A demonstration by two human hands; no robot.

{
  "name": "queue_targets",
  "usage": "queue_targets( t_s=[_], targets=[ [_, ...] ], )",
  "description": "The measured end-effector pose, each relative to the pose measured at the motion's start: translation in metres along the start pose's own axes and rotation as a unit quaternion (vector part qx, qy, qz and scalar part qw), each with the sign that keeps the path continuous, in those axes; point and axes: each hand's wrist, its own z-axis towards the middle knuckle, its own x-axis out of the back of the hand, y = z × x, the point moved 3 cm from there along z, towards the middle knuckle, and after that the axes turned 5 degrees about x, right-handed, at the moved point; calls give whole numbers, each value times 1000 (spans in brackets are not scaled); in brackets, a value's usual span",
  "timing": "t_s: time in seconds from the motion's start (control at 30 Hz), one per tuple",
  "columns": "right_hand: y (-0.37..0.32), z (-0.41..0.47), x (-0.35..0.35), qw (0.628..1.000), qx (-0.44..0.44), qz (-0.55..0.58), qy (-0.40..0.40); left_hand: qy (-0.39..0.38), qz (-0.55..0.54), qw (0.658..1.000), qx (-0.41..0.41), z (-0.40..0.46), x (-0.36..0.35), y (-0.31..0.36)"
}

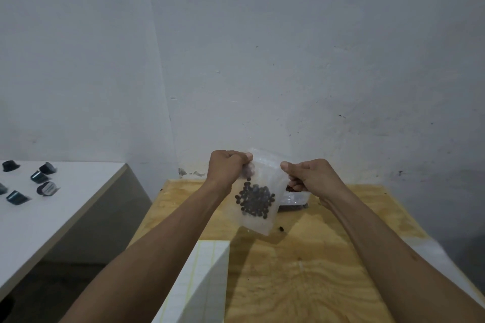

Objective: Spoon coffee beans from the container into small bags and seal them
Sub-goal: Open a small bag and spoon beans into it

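Your left hand (228,165) and right hand (308,176) each pinch a top corner of the small clear plastic bag of dark coffee beans (258,196), its unsealed mouth stretched level between them.

I see my two hands holding the bag (258,191) up over the far middle of the plywood table (301,283), with the container (295,198) just behind and right of it and one loose bean (282,229) on the wood below. The near and right stretches of plywood lie bare, so a hand could pass there, while a white block (202,283) stands at the near left edge. The wall (288,60) closes the far side, and a gap separates the left white table (65,204) with its dark capsules (39,177).
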Motion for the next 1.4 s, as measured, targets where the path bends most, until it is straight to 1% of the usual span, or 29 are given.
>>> queue_targets(
  t_s=[0.07,0.1,0.17,0.2,0.23,0.33,0.4,0.47,0.67,0.8,1.0,1.1,1.17,1.23,1.33,1.4],
  targets=[
    [1,-6,-5,998,-37,51,-18,9,-34,999,38,0,2,-4],
    [1,-10,-9,994,-66,64,-52,24,-46,997,55,0,6,-7],
    [4,-20,-16,983,-108,39,-143,35,-55,994,88,-4,12,-12],
    [7,-24,-20,979,-114,26,-167,22,-45,993,103,-8,14,-15],
    [11,-28,-24,977,-117,25,-174,-4,-16,993,117,-14,17,-17],
    [28,-39,-33,983,-122,23,-137,-97,147,975,139,-41,24,-25],
    [41,-49,-37,984,-118,-15,-131,-123,209,961,136,-57,29,-31],
    [50,-62,-39,982,-105,-79,-133,-129,239,954,128,-70,34,-39],
    [63,-105,-47,970,-81,-197,-116,-135,258,948,130,-99,40,-75],
    [70,-121,-53,938,-76,-312,-134,-144,303,935,117,-115,38,-87],
    [64,-131,-55,889,-58,-435,-126,-144,427,889,83,-118,31,-87],
    [59,-132,-54,889,-54,-436,-129,-152,463,870,78,-117,31,-81],
    [56,-131,-48,897,-55,-419,-131,-162,490,854,70,-117,30,-78],
    [52,-127,-31,907,-51,-402,-116,-165,515,840,49,-117,26,-73],
    [43,-118,16,914,-56,-395,-77,-141,533,834,-24,-110,6,-57],
    [38,-113,57,912,-72,-402,-34,-128,516,844,-73,-107,-22,-46]
  ],
)
